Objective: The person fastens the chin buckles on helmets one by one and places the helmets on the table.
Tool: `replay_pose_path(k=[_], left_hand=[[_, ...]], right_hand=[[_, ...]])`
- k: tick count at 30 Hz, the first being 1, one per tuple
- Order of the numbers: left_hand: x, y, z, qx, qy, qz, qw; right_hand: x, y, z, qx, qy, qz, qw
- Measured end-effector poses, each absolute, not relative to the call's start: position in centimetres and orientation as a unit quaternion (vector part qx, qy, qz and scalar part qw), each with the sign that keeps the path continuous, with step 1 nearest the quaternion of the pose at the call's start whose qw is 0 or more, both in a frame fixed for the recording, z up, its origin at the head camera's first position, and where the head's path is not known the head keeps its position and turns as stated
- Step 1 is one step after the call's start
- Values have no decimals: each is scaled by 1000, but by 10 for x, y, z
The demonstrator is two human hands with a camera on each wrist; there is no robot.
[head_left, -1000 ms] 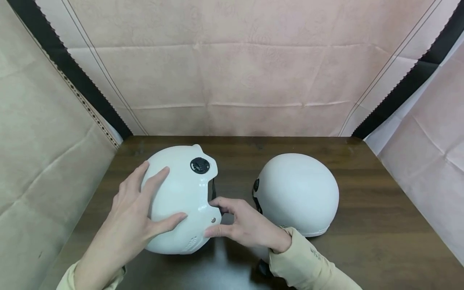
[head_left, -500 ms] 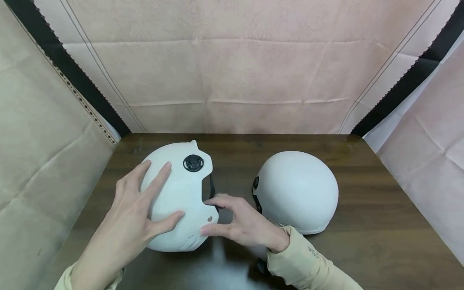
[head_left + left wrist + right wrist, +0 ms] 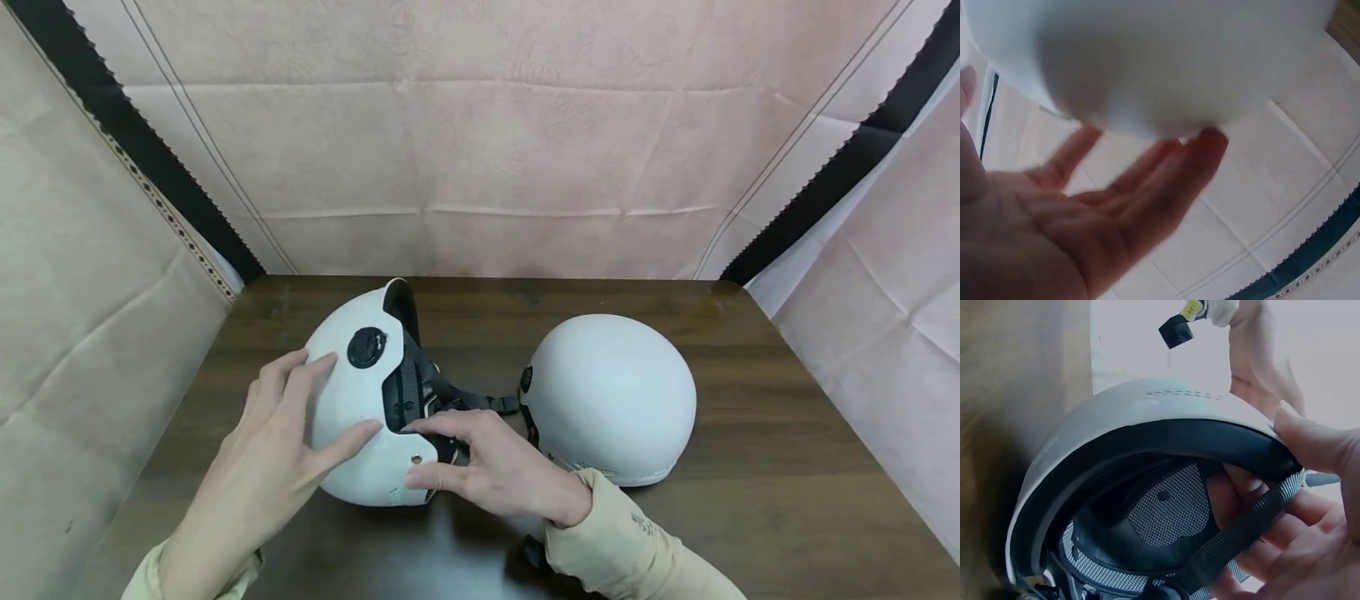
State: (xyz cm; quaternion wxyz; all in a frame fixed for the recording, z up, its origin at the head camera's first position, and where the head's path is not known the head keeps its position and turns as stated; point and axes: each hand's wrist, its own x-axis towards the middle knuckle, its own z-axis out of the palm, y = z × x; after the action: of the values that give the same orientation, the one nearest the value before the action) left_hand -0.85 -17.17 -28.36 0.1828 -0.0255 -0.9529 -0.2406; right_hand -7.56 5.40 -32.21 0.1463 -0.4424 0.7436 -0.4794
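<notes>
While the head view gives only the outside of one white open-face helmet (image 3: 348,450) and part of its opening, the right wrist view shows grey mesh padding (image 3: 1169,506) inside and a black webbing strap (image 3: 1244,524) crossing the right hand's fingers. The left wrist view adds the left hand's fingertips (image 3: 1210,139) against the smooth shell. This helmet sits in the left half of the worktop (image 3: 795,492), dome towards the left edge, opening towards the right edge, its long axis running roughly from far edge to near edge. Of two hands, the left hand (image 3: 279,427) is spread wide, touching the dome without gripping; the right hand (image 3: 491,460) pinches the rim, thumb outside and fingers inside. Helmets number two: the second helmet (image 3: 615,400) rests dome up in the right half. Each shows one black round disc (image 3: 367,347) on its side.
</notes>
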Motion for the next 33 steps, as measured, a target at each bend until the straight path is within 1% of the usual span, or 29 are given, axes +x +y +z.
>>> replay_pose_path(k=[6,10,15,17,19,21,23,25,26,28,30,33], left_hand=[[-15,-162,-284,18,-942,-256,216],[-17,-156,-281,48,-946,-246,205],[-18,-154,-278,63,-952,-232,190],[-18,-154,-277,71,-952,-233,185],[-17,-157,-277,83,-950,-242,177],[-15,-161,-278,96,-947,-259,165],[-14,-167,-278,105,-941,-284,154],[-12,-175,-279,112,-934,-309,142],[-11,-179,-279,113,-931,-320,137],[-10,-187,-280,112,-927,-335,128],[-9,-193,-280,113,-925,-342,119],[-8,-199,-281,110,-926,-343,109]], right_hand=[[-74,50,-323,-459,747,-464,128],[-73,48,-323,-482,748,-442,114],[-69,45,-322,-499,751,-419,107],[-67,45,-322,-502,756,-409,94],[-65,45,-322,-503,761,-404,70],[-63,46,-322,-497,766,-406,33],[-63,48,-322,-472,779,-413,1],[-65,51,-324,-428,800,-420,-16],[-66,53,-326,-398,815,-422,-14],[-71,57,-330,-338,841,-423,8],[-76,61,-336,-287,856,-427,51],[-83,65,-344,-246,863,-426,115]])
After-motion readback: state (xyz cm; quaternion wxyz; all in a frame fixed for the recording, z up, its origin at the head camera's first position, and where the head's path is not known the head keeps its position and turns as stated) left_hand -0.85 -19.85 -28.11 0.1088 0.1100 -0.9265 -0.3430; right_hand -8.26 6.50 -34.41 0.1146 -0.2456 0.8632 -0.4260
